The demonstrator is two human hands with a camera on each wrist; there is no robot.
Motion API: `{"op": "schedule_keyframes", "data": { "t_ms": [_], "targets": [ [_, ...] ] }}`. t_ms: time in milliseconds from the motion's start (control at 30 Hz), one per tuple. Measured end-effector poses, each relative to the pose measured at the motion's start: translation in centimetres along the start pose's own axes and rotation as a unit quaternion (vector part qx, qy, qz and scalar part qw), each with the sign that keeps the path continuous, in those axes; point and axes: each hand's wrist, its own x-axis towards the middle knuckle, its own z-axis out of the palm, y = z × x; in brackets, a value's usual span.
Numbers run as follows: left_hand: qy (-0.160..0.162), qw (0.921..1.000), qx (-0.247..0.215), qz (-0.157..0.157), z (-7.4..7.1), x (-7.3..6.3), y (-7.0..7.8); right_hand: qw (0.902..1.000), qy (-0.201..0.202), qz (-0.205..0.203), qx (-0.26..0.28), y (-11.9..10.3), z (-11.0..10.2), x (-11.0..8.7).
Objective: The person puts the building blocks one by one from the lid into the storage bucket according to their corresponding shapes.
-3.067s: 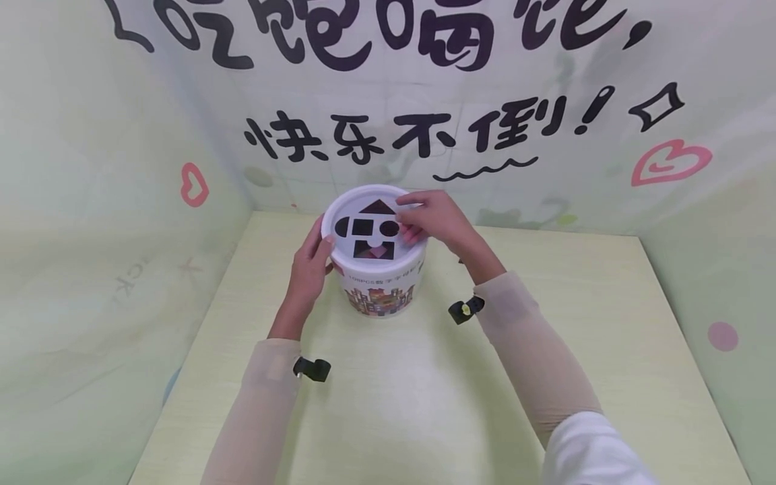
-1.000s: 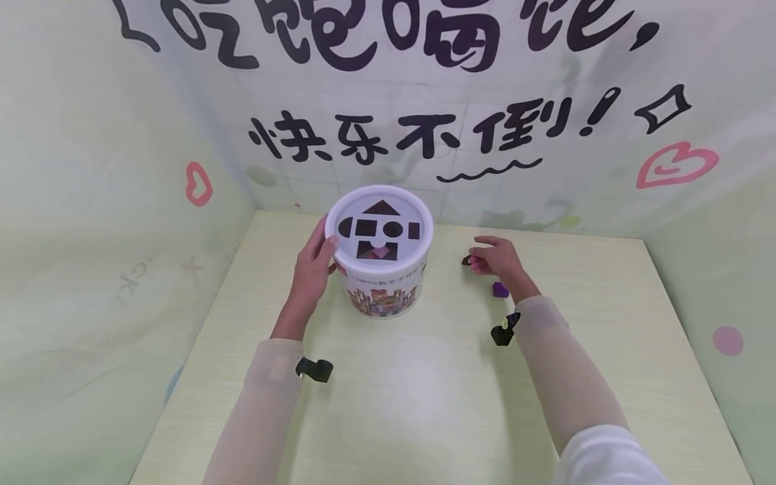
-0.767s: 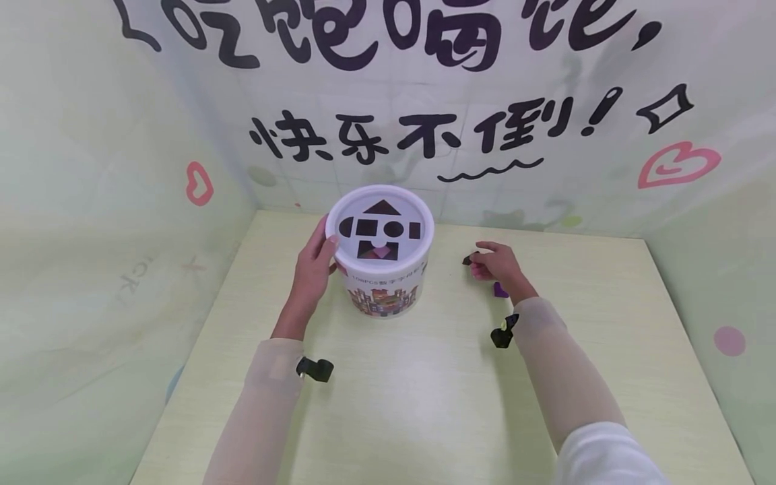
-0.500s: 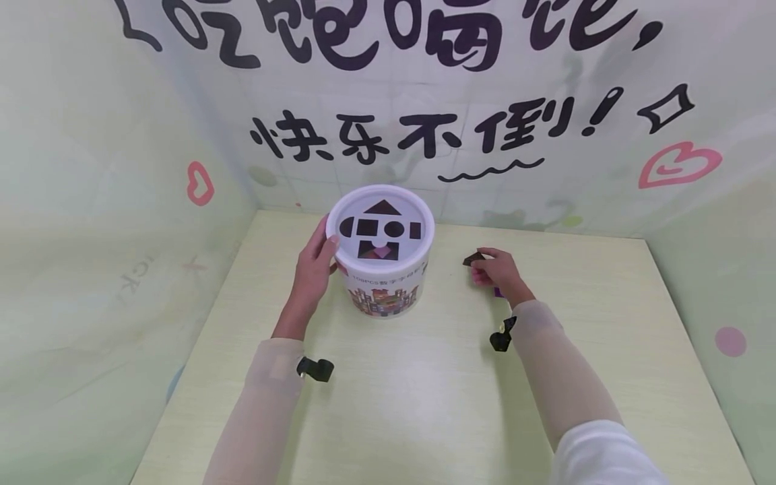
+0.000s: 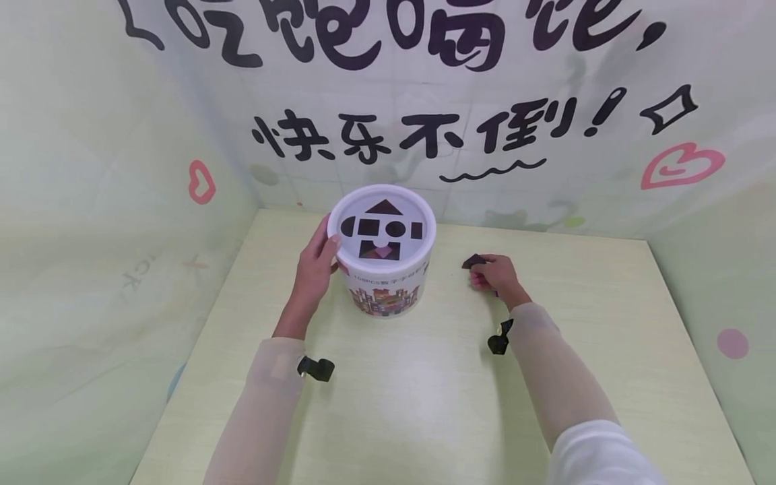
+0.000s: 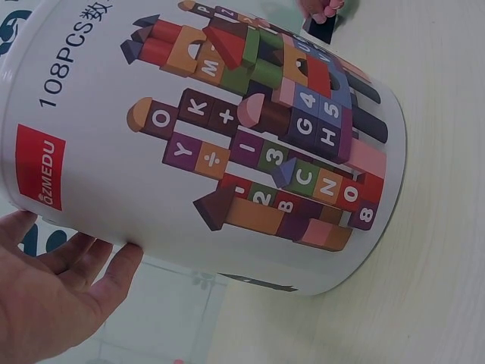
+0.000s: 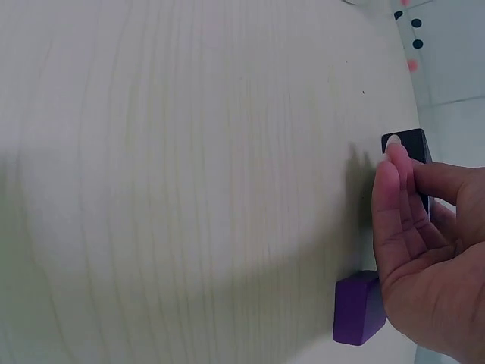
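Note:
A white lidded bucket (image 5: 388, 286) printed with toy blocks stands upright on the table. Its lid (image 5: 418, 254) has several shaped holes, and a pink piece shows through the lower one. My left hand (image 5: 312, 269) holds the bucket's left side, thumb at the lid's rim; in the left wrist view, fingertips (image 6: 125, 258) lie against the wall. To the right of the bucket, my right hand (image 5: 494, 271) pinches a dark triangular block (image 5: 473, 261) low over the table. A purple block (image 7: 358, 309) rests beside that hand's heel, mostly hidden by the hand in the head view.
The pale wood table (image 5: 400, 391) is enclosed by printed cloth walls at the back (image 5: 212, 121), left and right. Each wrist bears a small black camera (image 5: 316, 368).
My right hand has gone from over the lid down to the table on the right, where it now pinches the dark block and has turned it slightly. The left hand stays on the bucket.

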Motion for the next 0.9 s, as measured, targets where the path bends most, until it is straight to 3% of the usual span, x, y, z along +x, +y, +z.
{"op": "schedule_keyframes", "data": {
  "t_ms": [533, 900],
  "targets": [
    [-0.002, 0.9999, -0.008, 0.005, 0.0, -0.2, 0.5, 0.9989, 0.019, -0.032, -0.027, 0.0, 0.2, -0.2],
    [0.002, 1.0000, 0.000, 0.009, -0.1, -0.1, 0.2, 0.9980, 0.029, -0.051, -0.026, -1.3, 0.1, -0.5]
  ]
}}
